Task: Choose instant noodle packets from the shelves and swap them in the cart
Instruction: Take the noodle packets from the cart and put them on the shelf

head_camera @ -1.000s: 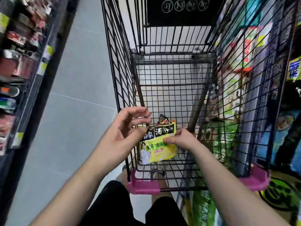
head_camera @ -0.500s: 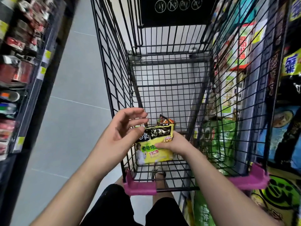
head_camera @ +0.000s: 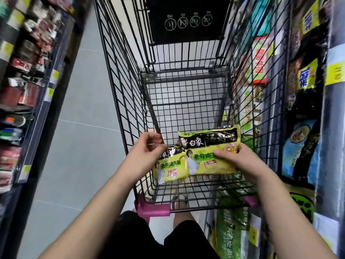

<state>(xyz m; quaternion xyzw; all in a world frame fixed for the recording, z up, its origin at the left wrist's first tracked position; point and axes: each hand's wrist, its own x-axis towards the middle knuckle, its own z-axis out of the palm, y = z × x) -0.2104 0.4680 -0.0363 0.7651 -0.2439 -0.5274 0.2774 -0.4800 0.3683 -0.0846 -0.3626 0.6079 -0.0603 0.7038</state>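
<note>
Two yellow-and-black instant noodle packets are over the near end of the black wire cart (head_camera: pixel 119 94). The upper packet (head_camera: pixel 203 146) is gripped along its right side by my right hand (head_camera: pixel 240 163), thumb on its front. It overlaps the lower packet (head_camera: pixel 170 168), which sits tilted behind it to the left. At the lower packet's black top corner, the fingers of my left hand (head_camera: pixel 147 154) are pinched together. The cart's floor beyond the packets is bare wire.
Shelves of packaged goods (head_camera: pixel 24 94) run along the left, across a grey tiled aisle (head_camera: pixel 78 101). Noodle shelves with yellow price tags (head_camera: pixel 308 75) press close against the cart's right side. Pink corner guards (head_camera: pixel 152 211) mark the cart's near rim, above my black shorts.
My right hand has lifted one packet up and to the right, uncovering a second packet beneath. My left hand went from open beside the packet to pinched on the lower one's corner.
</note>
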